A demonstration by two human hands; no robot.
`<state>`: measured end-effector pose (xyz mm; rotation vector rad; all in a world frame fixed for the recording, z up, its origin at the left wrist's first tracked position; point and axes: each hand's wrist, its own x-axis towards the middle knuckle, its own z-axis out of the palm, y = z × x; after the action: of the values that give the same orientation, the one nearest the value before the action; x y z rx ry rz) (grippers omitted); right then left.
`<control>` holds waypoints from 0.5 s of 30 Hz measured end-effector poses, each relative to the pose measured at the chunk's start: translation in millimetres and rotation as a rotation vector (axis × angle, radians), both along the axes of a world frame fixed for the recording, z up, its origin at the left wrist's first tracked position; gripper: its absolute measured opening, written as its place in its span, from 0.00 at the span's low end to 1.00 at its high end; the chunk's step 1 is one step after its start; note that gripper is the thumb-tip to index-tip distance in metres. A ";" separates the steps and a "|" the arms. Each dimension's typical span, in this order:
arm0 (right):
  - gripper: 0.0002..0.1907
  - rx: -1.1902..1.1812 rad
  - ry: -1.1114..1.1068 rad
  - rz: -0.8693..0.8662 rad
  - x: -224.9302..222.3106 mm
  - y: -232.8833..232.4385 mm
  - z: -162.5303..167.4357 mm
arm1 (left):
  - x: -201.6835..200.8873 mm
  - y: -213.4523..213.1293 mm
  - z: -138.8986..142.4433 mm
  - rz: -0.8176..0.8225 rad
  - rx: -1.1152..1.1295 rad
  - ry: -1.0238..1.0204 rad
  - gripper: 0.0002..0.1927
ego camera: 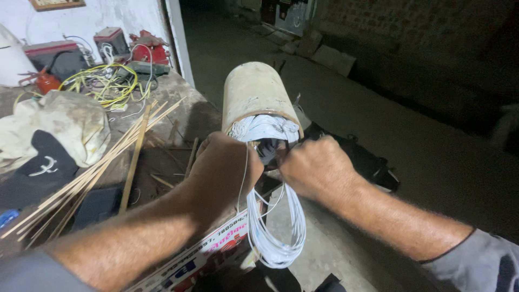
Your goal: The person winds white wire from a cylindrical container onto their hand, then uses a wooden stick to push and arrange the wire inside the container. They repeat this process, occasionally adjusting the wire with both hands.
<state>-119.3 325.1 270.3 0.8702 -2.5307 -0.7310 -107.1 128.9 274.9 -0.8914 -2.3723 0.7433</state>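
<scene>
While thin sticks (pixel 108 157) lie on the bench (pixel 178 108), the left hand (pixel 224 167) is a fist pinching white wire (pixel 273 238) at the round metal case (pixel 257 94). The right hand (pixel 313 165), also fisted, should pull the strands gently and evenly.

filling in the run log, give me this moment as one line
left hand: fist at cylinder mouth | right hand: pinching white wire | white wire coil: hangs below hands | tan cylinder: on workbench edge
</scene>
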 end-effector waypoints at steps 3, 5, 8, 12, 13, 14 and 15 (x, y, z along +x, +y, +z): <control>0.22 0.031 0.016 0.019 6.9 2.8 -0.5 | 5.7 -6.8 -3.5 -0.077 0.099 0.067 0.04; 0.25 -0.021 0.103 0.075 16.5 8.1 -2.5 | 8.6 -6.3 -4.0 -0.112 0.139 0.128 0.04; 0.30 -0.135 0.176 0.151 32.6 11.8 -11.6 | 14.7 -9.1 -5.1 -0.107 0.184 0.115 0.06; 0.33 -0.196 0.168 0.187 48.3 22.2 -24.1 | 29.5 -20.8 -12.1 -0.209 0.228 0.181 0.14; 0.33 -0.226 0.198 0.225 49.4 24.0 -26.1 | 32.6 -22.7 -13.5 -0.261 0.222 0.261 0.17; 0.33 -0.224 0.199 0.218 47.7 25.3 -26.5 | 33.9 -24.0 -13.2 -0.225 0.206 0.179 0.17; 0.32 -0.223 0.201 0.211 45.5 26.1 -26.3 | 34.9 -25.1 -11.7 -0.190 0.191 0.097 0.17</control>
<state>-73.8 351.1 244.0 0.9180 -2.2487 -0.4371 -72.2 103.8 263.2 -0.9596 -2.1934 0.4659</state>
